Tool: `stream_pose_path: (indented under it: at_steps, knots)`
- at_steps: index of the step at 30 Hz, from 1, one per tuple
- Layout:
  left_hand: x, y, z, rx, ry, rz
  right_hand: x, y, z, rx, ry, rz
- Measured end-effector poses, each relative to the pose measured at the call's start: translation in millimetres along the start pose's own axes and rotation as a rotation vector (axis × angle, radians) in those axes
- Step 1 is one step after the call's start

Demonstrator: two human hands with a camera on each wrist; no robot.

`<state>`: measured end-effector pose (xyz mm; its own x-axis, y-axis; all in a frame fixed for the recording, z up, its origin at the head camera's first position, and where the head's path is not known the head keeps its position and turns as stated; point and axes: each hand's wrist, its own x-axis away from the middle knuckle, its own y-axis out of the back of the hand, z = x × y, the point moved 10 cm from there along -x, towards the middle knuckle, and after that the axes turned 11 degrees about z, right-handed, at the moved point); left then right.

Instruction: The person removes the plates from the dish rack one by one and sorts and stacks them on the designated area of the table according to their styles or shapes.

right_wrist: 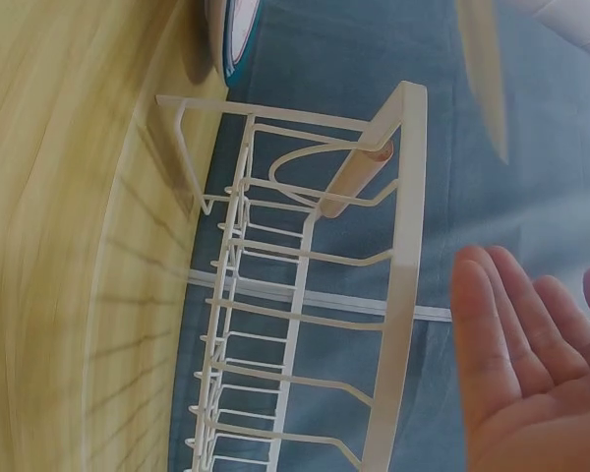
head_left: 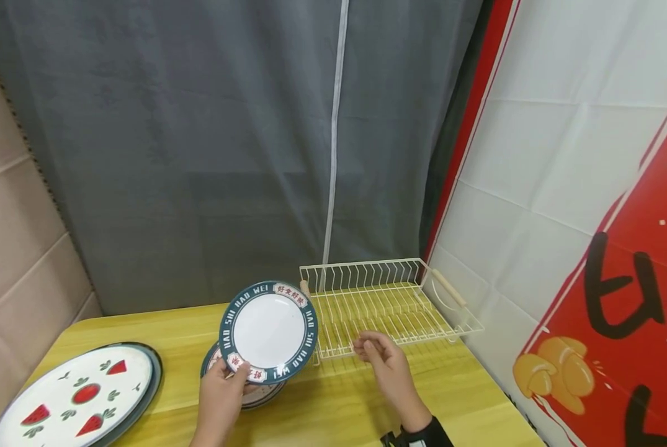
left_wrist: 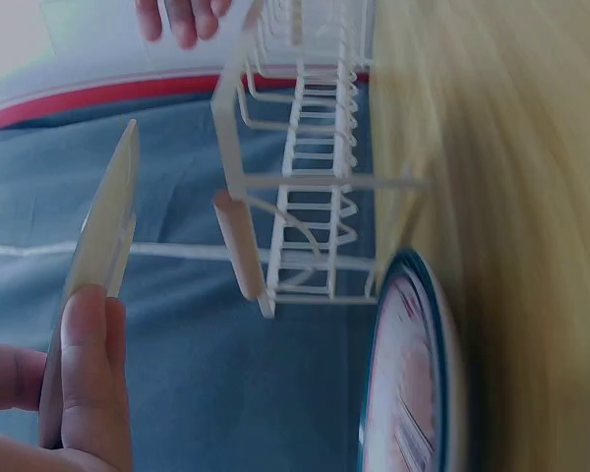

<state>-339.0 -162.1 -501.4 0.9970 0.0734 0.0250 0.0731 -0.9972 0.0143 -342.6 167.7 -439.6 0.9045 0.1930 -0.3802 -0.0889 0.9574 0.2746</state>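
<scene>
My left hand (head_left: 221,397) pinches the lower left rim of a round plate (head_left: 268,330) with a teal lettered border and white middle. The plate is raised and tilted, its face toward the head camera. Below it, partly hidden, more plates of like pattern (head_left: 263,397) lie on the table. In the left wrist view the held plate (left_wrist: 103,236) appears edge-on between thumb and fingers. My right hand (head_left: 386,372) holds nothing; its relaxed fingers are just in front of the white wire dish rack (head_left: 378,307). The right wrist view shows the palm (right_wrist: 541,383) beside the rack's rail (right_wrist: 403,265).
On the left of the wooden table (head_left: 182,397) lies a white oval plate with watermelon pictures (head_left: 59,397), on top of a darker plate (head_left: 151,388). A grey curtain (head_left: 227,155) hangs behind the table. A white and red printed sheet (head_left: 495,248) borders the right side.
</scene>
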Motion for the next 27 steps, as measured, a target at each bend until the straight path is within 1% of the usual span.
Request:
stream_pose_path:
  at_steps: [2,5,7,10,12,15,20,23,27]
  knots:
    - [-1.2,8.2,5.3,-0.01,0.022,-0.009,-0.1,0.0,-1.6,0.003,-0.019,0.004]
    - [-3.0,20.4,13.2,-0.043,0.05,-0.028,0.5,2.0,-3.6,0.053,-0.048,-0.001]
    - [-4.5,27.5,18.6,-0.071,0.069,-0.041,1.3,5.0,-3.3,0.139,-0.063,-0.014]
    - [-7.9,34.8,27.5,-0.092,0.103,-0.052,2.3,9.4,0.0,0.306,-0.059,-0.035]
    - [-10.6,37.8,34.7,-0.081,0.124,-0.047,2.8,11.2,3.5,0.412,-0.04,-0.048]
    - [-13.3,41.2,44.0,-0.062,0.136,-0.036,3.4,11.3,6.7,0.513,-0.011,-0.053]
    - [-14.1,45.5,54.3,-0.079,0.155,-0.027,6.2,11.4,4.6,0.603,-0.024,-0.058]
    - [-14.9,46.3,57.8,-0.089,0.169,-0.022,7.2,11.6,2.8,0.642,-0.039,-0.06]
    - [-16.0,46.7,60.9,-0.104,0.186,-0.015,6.8,12.0,1.4,0.677,-0.035,-0.068]
